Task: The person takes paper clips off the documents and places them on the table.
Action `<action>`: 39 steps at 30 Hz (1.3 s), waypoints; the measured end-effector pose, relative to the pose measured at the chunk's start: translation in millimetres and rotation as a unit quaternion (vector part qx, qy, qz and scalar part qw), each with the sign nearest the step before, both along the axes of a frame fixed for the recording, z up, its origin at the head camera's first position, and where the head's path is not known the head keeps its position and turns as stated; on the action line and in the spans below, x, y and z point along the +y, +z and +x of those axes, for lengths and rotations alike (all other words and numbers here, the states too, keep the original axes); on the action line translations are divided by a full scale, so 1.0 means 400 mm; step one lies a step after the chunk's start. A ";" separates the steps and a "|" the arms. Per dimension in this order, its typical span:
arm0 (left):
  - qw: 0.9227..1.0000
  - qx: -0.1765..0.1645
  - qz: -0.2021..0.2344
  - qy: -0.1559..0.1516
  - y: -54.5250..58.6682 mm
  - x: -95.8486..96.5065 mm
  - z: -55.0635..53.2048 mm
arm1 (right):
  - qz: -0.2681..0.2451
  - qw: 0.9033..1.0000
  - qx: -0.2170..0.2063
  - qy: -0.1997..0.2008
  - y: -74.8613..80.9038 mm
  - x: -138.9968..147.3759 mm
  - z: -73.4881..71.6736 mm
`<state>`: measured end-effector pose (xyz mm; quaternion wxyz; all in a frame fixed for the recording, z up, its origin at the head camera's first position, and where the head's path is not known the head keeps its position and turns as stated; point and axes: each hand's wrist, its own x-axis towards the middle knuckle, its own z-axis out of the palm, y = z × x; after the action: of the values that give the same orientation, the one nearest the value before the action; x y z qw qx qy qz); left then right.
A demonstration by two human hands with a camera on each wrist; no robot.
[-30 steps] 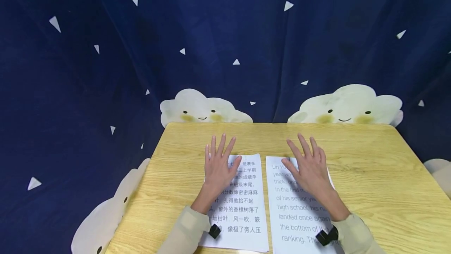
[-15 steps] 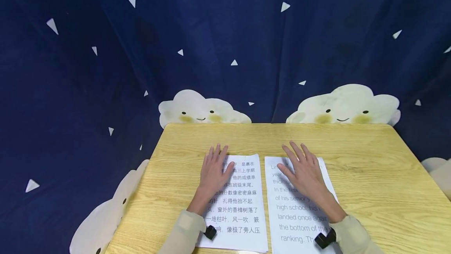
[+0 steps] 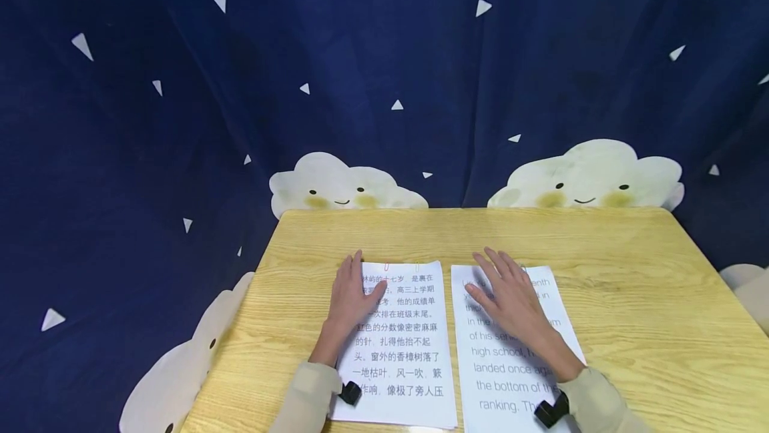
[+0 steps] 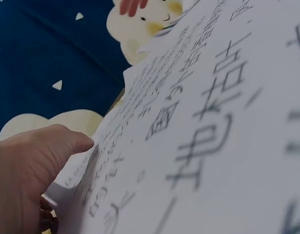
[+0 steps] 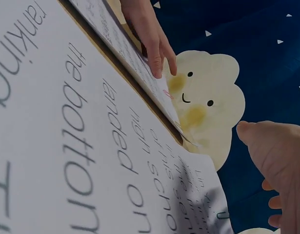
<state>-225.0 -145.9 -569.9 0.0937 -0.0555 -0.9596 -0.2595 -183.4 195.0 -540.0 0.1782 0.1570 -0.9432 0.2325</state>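
Note:
Two stacks of printed sheets lie side by side: the left stack (image 3: 404, 409) has Chinese text, the right stack (image 3: 498, 389) English text. A red paper clip (image 3: 386, 266) and a yellow paper clip (image 3: 417, 267) sit on the left stack's far edge; a dark paper clip (image 5: 222, 215) is on the right one's. My left hand (image 3: 350, 298) lies along the left stack's left edge, thumb over the page, fingers extended. Over the upper part of the English sheets, my right hand (image 3: 510, 301) hovers with fingers spread and casts a shadow on them. Neither hand grips anything.
The stacks are on a light wooden table (image 3: 649, 313), with a narrow strip of wood between them. Behind it hangs a dark blue curtain (image 3: 360, 53) with white triangles and smiling clouds. Each wrist wears a black device (image 3: 350, 393) over a pale sleeve.
My left hand has moved left and toward me, down to the left stack's edge, uncovering its top lines and red clip. My right hand has shifted slightly left and nearer. The stacks stay put.

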 end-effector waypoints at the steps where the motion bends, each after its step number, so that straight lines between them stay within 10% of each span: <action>1: 1.000 0.001 0.008 0.005 0.001 -0.004 -0.002 | 0.000 1.000 0.002 0.003 -0.001 -0.003 -0.001; 11: 0.990 -0.012 0.137 0.035 0.009 -0.045 -0.039 | -0.017 0.998 0.043 0.031 -0.004 -0.034 -0.010; 21: 0.963 0.002 0.270 -0.024 0.010 -0.067 -0.044 | -0.029 0.997 0.057 0.037 -0.009 -0.047 -0.015; 29: 0.945 -0.019 0.315 -0.080 0.008 -0.074 -0.038 | -0.037 0.996 0.071 0.042 -0.011 -0.057 -0.019; 39: 0.926 -0.018 0.372 -0.059 0.037 -0.054 -0.014 | -0.051 0.995 0.078 0.040 0.010 -0.073 -0.031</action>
<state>-230.7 -167.5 -555.2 0.0746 -0.0683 -0.7906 -0.6040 -195.7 166.0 -536.1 0.2495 0.2025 -0.9063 0.2744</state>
